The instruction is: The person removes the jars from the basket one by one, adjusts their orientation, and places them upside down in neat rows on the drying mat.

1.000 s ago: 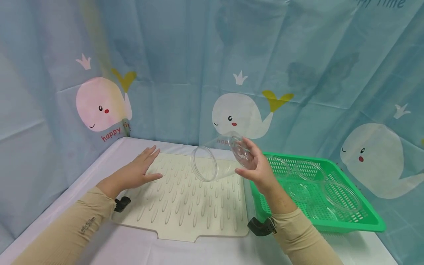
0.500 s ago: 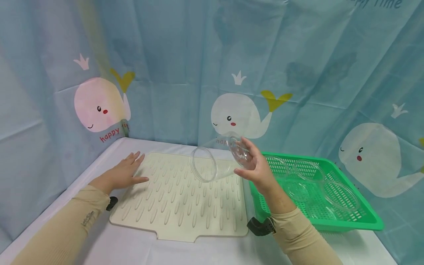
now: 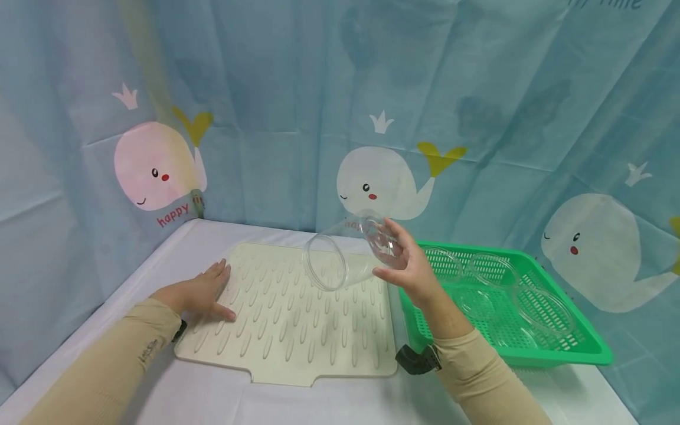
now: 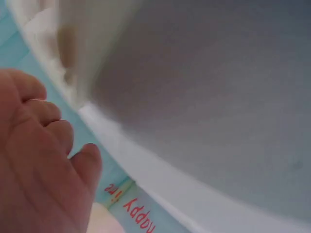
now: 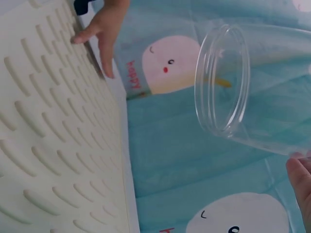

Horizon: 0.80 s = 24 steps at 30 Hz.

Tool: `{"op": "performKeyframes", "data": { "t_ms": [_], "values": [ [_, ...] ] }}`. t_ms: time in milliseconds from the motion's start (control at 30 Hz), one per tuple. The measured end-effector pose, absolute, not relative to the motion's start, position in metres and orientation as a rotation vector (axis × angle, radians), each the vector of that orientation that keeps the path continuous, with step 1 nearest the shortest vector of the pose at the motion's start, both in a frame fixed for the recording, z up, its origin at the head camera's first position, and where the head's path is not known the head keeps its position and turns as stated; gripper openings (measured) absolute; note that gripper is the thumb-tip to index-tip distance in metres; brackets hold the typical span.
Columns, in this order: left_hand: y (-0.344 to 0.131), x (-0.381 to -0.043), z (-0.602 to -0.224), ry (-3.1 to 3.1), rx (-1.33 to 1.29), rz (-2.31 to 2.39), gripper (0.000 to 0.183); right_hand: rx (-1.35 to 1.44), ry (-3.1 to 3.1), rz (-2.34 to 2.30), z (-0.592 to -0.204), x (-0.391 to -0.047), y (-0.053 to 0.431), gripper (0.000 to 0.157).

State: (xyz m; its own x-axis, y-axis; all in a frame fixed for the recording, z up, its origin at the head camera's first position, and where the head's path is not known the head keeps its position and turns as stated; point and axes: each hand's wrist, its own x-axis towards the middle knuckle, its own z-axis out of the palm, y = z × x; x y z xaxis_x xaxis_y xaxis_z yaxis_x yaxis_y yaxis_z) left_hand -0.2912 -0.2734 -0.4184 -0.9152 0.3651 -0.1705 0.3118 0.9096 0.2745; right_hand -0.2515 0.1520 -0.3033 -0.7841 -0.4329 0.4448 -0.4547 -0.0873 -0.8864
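My right hand (image 3: pixel 414 268) holds a clear plastic cup (image 3: pixel 357 257) by its base end, raised above the draining mat. The cup lies tilted on its side in the air, its round rim facing left. In the right wrist view, fingertips (image 5: pixel 296 167) touch the wall of the cup (image 5: pixel 277 92). My left hand (image 3: pixel 200 292) is at the left edge of the cream ridged draining mat (image 3: pixel 319 360), its thumb spread over the mat. Seen from the left wrist, that hand (image 4: pixel 39 165) holds nothing in its palm.
On the right stands a green perforated basket (image 3: pixel 563 358) with several clear cups (image 3: pixel 494 270) inside. A white cloth (image 3: pixel 223 401) covers the table. A blue curtain (image 3: pixel 276 177) printed with whales hangs behind and at the sides.
My left hand has moved left and lower, from above the mat to its left edge. The right hand and the cup have stayed almost in place.
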Motion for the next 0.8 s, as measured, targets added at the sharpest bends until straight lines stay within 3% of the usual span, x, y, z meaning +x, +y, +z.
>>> {"op": "performKeyframes", "data": {
  "t_ms": [800],
  "values": [
    [-0.273, -0.289, -0.428, 2.786, 0.465, 0.403, 0.131, 0.802, -2.435, 1.772, -0.292, -0.289, 0.111, 0.088]
  ]
}}
